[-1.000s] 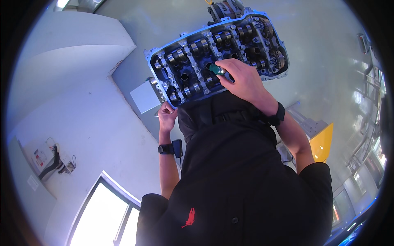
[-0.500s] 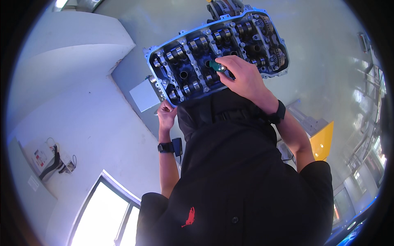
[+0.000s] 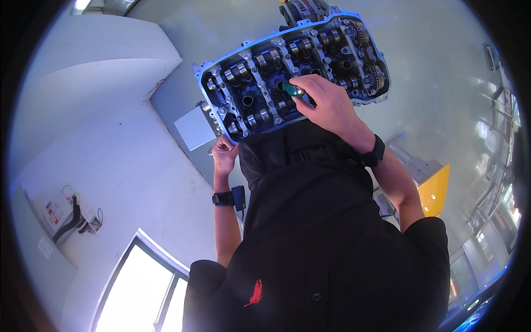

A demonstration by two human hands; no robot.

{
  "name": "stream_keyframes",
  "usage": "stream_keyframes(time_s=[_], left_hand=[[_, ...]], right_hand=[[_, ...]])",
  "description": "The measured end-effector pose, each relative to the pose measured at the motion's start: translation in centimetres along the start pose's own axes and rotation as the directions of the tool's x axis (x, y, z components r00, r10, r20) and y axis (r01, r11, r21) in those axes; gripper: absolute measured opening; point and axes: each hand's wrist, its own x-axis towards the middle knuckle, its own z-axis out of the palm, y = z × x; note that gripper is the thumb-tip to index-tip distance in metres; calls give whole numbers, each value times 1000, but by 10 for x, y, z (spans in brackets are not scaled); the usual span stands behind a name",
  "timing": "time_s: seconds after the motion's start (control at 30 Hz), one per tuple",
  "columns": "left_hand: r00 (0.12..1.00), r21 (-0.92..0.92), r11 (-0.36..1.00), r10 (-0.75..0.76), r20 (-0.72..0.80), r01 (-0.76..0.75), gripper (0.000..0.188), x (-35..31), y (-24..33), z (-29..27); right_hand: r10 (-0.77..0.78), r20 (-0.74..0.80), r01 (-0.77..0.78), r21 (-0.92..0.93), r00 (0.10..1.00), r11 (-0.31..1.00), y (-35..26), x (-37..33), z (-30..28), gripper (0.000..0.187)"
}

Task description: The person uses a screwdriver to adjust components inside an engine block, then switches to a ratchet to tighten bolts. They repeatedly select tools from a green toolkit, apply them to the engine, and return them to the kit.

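An engine's cylinder head (image 3: 260,77), with its cam lobes and timing chain exposed inside a pale metal rim, lies in front of my body. My right hand (image 3: 330,105) is over its near middle, closed on a short green tool (image 3: 292,89) with a shiny round end. The tool slants beside a round bore; its lower part and exact kind are hidden. At the near left corner, my left hand (image 3: 224,155) has its fingers curled against the rim. The grip's underside does not show. Another open round bore (image 3: 248,101) is visible left of the tool.
An alternator-like part (image 3: 304,10) sticks out beyond the far rim. A pale flat panel (image 3: 194,129) is left of the engine, near a white wall (image 3: 121,144). At the right is a yellow panel (image 3: 433,191) beside grey metal parts. A window (image 3: 135,290) is at lower left.
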Motion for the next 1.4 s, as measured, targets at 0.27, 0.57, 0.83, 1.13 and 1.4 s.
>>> stream_keyframes(time_s=[0.27,0.57,0.83,1.13,1.4], left_hand=[[1000,-19,1000,23,7,-23,35,2,5,2],[1000,15,1000,-14,4,14,34,-5,17,6],[1000,117,993,-16,0,16,34,-7,19,-2],[976,279,949,-94,-196,147,23,-11,43,32],[939,420,891,-21,-344,173,26,7,53,42]], right_hand=[[7,23,-8,22,1000,1000,-1,5,-1,35],[201,129,-229,266,971,936,4,5,3,36],[248,-23,-226,345,968,911,-2,18,-16,39],[408,-585,87,638,701,765,14,-5,-110,31],[803,-263,-64,935,535,349,59,-30,-137,16]])
